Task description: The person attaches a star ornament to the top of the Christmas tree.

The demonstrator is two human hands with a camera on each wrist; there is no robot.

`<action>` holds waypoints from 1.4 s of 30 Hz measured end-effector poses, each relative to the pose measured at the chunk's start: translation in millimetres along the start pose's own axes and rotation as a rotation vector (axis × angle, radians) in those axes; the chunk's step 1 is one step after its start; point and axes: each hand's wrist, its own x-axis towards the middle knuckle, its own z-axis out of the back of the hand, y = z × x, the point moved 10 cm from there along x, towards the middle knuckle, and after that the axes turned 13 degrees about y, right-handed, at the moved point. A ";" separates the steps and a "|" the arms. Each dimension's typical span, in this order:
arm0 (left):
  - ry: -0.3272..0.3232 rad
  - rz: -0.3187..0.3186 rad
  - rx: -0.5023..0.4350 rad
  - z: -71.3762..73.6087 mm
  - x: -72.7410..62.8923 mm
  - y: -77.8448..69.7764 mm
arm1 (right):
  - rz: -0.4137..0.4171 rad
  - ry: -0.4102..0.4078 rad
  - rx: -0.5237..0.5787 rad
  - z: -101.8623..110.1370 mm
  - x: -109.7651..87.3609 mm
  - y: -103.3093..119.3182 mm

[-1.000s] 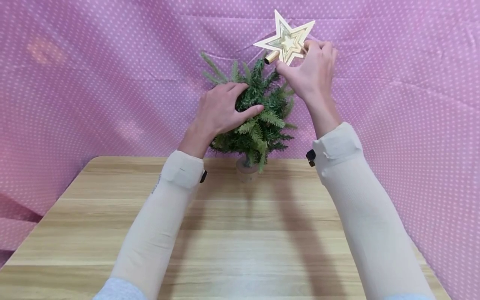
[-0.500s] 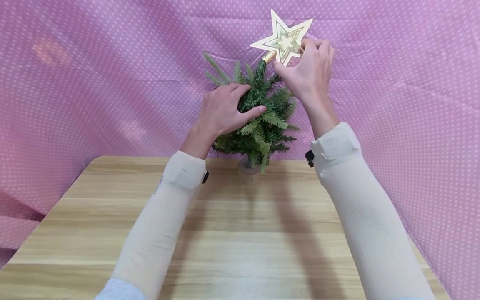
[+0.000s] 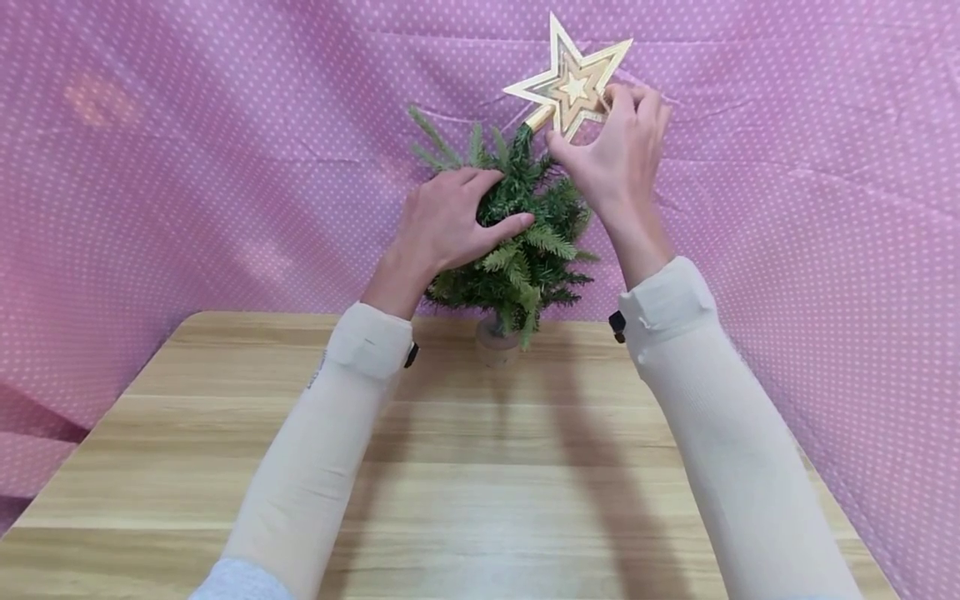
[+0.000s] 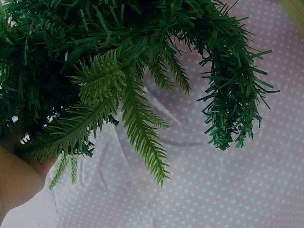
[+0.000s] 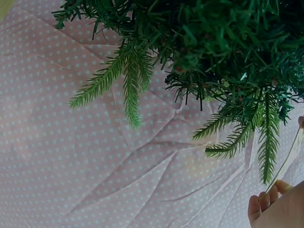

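Observation:
A small artificial Christmas tree (image 3: 536,242) with green branches stands upright at the table's far edge. My left hand (image 3: 442,218) grips its upper left side, the thumb in front and the fingertips hidden among the branches. With thumb and fingers my right hand (image 3: 621,158) pinches a gold star tree topper (image 3: 573,86) by its lower right points. The star leans to the right, and its tube meets the tip of the tree. In the right wrist view the star topper (image 5: 289,159) appears edge-on beside the fingers (image 5: 268,197). Leaves partly cover my left hand (image 4: 21,175) in the left wrist view.
The tree's pale round base (image 3: 497,343) rests on the wood-grain table (image 3: 480,483). Behind the table and along both sides hangs a pink cloth (image 3: 247,167) with white dots, close behind the tree.
The star's tube has gone from beside the treetop to over its tip. Since then the star has tilted slightly in my right hand. My left hand has barely moved.

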 end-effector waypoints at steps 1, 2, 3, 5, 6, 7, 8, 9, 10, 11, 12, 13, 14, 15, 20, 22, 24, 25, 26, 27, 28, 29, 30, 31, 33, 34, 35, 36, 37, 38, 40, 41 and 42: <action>0.002 0.002 -0.001 -0.2 -0.3 0.1 | 0.007 -0.008 0.002 0.0 -0.7 0.4; 0.003 0.003 -0.001 -0.4 -0.4 0.3 | 0.014 -0.017 0.004 0.1 -1.4 0.6; 0.004 0.005 0.001 -0.6 -0.2 0.4 | 0.019 -0.025 0.008 0.1 -2.2 0.6; 0.007 0.005 0.001 -1.2 -0.3 0.3 | 0.031 -0.043 0.019 0.3 -4.0 0.2; 0.007 0.005 0.001 -1.4 -0.2 0.1 | 0.036 -0.053 0.023 0.6 -4.8 -0.2; 0.008 0.006 0.002 -1.6 -0.1 0.0 | 0.041 -0.063 0.027 0.9 -5.7 -0.5; 0.009 0.006 0.003 -1.9 0.0 -0.3 | 0.047 -0.072 0.030 1.2 -6.4 -0.7; 0.010 0.005 0.005 -2.0 0.0 -0.7 | 0.050 -0.079 0.034 1.3 -6.9 -1.2; 0.007 0.003 0.004 -2.0 0.1 -1.0 | 0.054 -0.086 0.036 1.4 -7.4 -1.3; 0.003 0.001 0.003 -1.9 0.0 -1.4 | 0.057 -0.093 0.039 1.4 -7.8 -1.5; 0.003 0.002 0.005 -2.0 0.0 -1.5 | 0.062 -0.099 0.040 1.4 -8.2 -1.2; 0.001 0.002 0.004 -2.0 -0.1 -1.7 | 0.070 -0.107 0.042 1.7 -8.6 -0.8; -0.001 0.000 0.002 -2.0 -0.5 -1.8 | 0.077 -0.115 0.042 2.2 -9.2 -0.2; -0.007 -0.002 0.001 -1.9 -0.6 -2.0 | 0.085 -0.123 0.041 2.7 -9.8 0.6; -0.012 -0.004 -0.003 -1.7 -1.0 -2.4 | 0.130 -0.166 0.039 6.0 -12.8 4.6; -0.008 -0.004 -0.002 -2.0 -0.8 -2.4 | 0.147 -0.180 0.040 7.0 -14.1 5.7; -0.002 -0.005 -0.002 -2.6 -0.7 -2.7 | 0.166 -0.196 0.039 8.0 -15.6 6.7; 0.001 -0.005 -0.001 -2.9 -0.7 -2.8 | 0.175 -0.204 0.038 8.3 -16.4 7.1; 0.005 -0.004 0.001 -3.3 -0.6 -2.7 | 0.184 -0.212 0.034 8.8 -17.2 7.6; 0.007 -0.004 0.002 -3.7 -0.5 -2.8 | 0.194 -0.221 0.030 9.2 -18.0 8.2; 0.009 -0.004 0.004 -3.9 -0.4 -3.0 | 0.205 -0.229 0.027 9.5 -18.5 8.9; 0.009 -0.004 0.004 -4.0 -0.4 -3.1 | 0.215 -0.236 0.018 9.7 -19.0 9.7; 0.007 -0.005 0.004 -4.0 -0.3 -3.1 | 0.226 -0.242 0.010 9.8 -19.4 10.6; 0.005 -0.006 0.004 -3.9 -0.3 -3.1 | 0.237 -0.246 0.001 9.6 -19.7 11.5; 0.002 -0.007 0.004 -3.6 -0.2 -3.0 | 0.255 -0.252 -0.013 8.8 -20.2 13.0; 0.000 -0.008 0.004 -3.6 -0.2 -2.8 | 0.263 -0.254 -0.020 8.2 -20.3 13.6; -0.002 -0.009 0.003 -3.4 -0.2 -2.8 | 0.268 -0.256 -0.027 7.6 -20.5 14.0; -0.004 -0.009 0.004 -3.2 -0.2 -2.6 | 0.273 -0.256 -0.028 7.1 -20.5 14.4; -0.005 -0.009 0.004 -3.1 -0.3 -2.5 | 0.275 -0.256 -0.029 6.6 -20.6 14.5; -0.005 -0.009 0.004 -3.0 -0.4 -2.4 | 0.276 -0.257 -0.029 6.4 -20.5 14.6; -0.008 -0.010 0.005 -2.6 -0.6 -2.7 | 0.277 -0.259 -0.031 6.2 -20.6 15.0; -0.008 -0.010 0.005 -2.5 -0.7 -2.7 | 0.277 -0.260 -0.032 6.2 -20.6 15.2; -0.009 -0.010 0.006 -2.2 -0.8 -2.8 | 0.278 -0.261 -0.034 6.2 -20.7 15.3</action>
